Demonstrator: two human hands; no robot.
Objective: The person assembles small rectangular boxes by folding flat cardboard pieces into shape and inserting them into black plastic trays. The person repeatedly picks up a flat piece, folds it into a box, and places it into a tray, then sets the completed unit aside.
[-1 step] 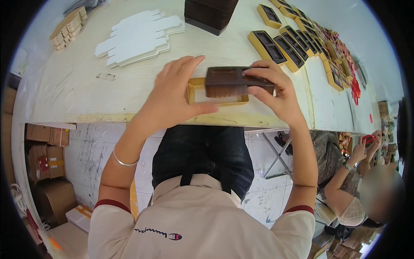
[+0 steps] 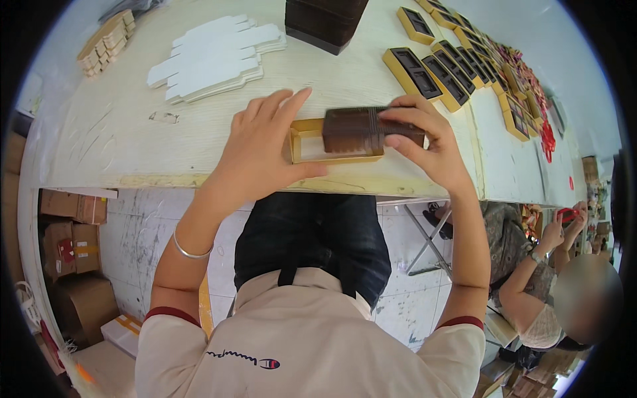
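My right hand [image 2: 424,142] grips a dark brown plastic tray insert [image 2: 352,131] by its right end, thumb on the near side and fingers over the top. It is slightly blurred; whether it is one tray or several nested cannot be told. Below it lies an open gold box [image 2: 306,159] with a pale inside, near the table's front edge; the tray hides its right part. My left hand [image 2: 262,146] is open at the box's left end, thumb along the near wall and fingers spread upward, holding nothing.
White flat box blanks [image 2: 212,56] are piled at back left, beside stacked pale wooden-looking pieces [image 2: 106,43]. A tall dark brown stack [image 2: 322,26] stands at the back. Gold boxes with brown trays [image 2: 413,73] line the right. A co-worker's hands [image 2: 564,229] hold something red.
The brown tray has shifted slightly right and down with my right hand. My left hand has drawn back a little to the left, and the box shows more of its inside.
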